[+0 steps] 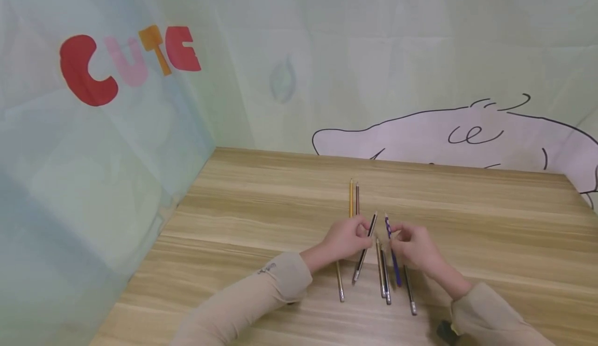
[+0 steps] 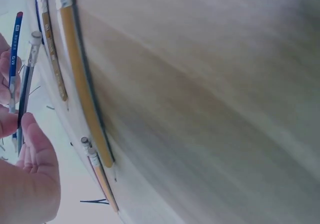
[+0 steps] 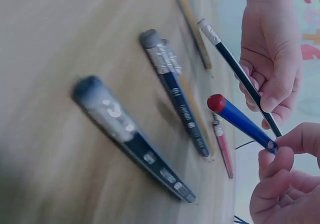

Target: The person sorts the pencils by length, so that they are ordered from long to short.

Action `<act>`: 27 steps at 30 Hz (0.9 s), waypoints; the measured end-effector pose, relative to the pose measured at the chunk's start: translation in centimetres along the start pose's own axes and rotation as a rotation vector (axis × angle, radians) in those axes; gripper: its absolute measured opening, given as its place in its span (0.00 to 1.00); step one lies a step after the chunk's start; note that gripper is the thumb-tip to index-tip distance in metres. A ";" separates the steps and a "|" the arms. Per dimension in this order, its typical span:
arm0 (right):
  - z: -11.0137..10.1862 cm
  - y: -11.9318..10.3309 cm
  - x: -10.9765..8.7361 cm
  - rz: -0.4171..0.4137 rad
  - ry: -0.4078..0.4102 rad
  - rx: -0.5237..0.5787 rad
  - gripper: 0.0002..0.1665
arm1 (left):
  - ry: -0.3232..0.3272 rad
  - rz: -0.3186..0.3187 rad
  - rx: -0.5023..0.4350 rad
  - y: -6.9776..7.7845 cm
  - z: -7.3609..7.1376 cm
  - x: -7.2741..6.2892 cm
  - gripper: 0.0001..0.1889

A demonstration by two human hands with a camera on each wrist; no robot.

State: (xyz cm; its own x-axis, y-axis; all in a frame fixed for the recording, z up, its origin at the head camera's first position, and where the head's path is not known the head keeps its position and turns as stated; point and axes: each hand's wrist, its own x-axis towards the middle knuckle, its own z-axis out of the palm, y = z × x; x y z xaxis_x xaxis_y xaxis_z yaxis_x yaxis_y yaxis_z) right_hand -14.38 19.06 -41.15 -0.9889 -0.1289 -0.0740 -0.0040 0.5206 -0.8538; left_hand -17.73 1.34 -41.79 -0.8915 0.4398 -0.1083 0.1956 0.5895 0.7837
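The left hand [image 1: 348, 238] pinches a black-and-silver striped pencil [image 1: 362, 264] between thumb and fingers, near the middle of the table [image 1: 476, 211]. Its long axis runs from near to far, leaning right: the point is at the far end, the eraser at the near end. Just to the right, the right hand [image 1: 417, 247] pinches a blue pencil [image 1: 396, 273] with a patterned upper part. This one leans left towards its far point, its red end near, so the two draw together at the far ends and spread at the near ends. Both wrist views show them raised off the wood.

Between and below the hands lie a gold pencil [image 1: 379, 263] and a dark blue pencil [image 1: 387, 284], side by side, erasers near. A black pencil [image 1: 410, 294] lies to the right, eraser near too. A yellow pencil [image 1: 351, 195] and a dark red pencil [image 1: 357, 196] point far, beyond the left hand.

The table's left and right edges are well apart from the pencils, with wide wood on either side; the far edge meets a printed backdrop [image 1: 345, 76].

The backdrop's left side reads "CUTE". Pale lettering on the dark blue pencil is blurred; white characters on the blue one are too small to read.
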 end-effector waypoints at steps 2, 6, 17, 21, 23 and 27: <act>-0.1 -0.2 0.1 -0.028 0.015 0.012 0.18 | 0.014 0.002 -0.028 0.2 -0.2 0.1 0.15; -0.1 -0.5 0.2 -0.034 0.024 0.059 0.18 | 0.043 -0.004 -0.091 0.4 -0.4 0.3 0.16; 0.2 -1.2 0.5 0.000 0.039 0.158 0.19 | 0.124 -0.023 -0.174 0.7 -0.6 0.8 0.16; 0.3 -1.1 0.8 0.002 0.060 0.186 0.19 | 0.135 -0.016 -0.191 0.8 -0.5 0.8 0.16; 0.4 -1.1 1.0 -0.001 0.064 0.197 0.19 | 0.133 -0.018 -0.208 0.8 -0.5 0.8 0.16; 0.5 -1.1 1.1 -0.003 0.057 0.224 0.19 | 0.130 -0.024 -0.234 0.9 -0.4 0.7 0.16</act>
State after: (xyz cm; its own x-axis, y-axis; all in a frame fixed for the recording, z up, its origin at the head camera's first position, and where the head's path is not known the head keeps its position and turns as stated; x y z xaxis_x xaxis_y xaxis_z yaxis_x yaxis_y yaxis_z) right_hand -15.42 17.96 -40.55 -0.9958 -0.0790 -0.0471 0.0195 0.3189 -0.9476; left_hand -18.31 1.91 -40.89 -0.9426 0.3281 -0.0616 0.0872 0.4199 0.9034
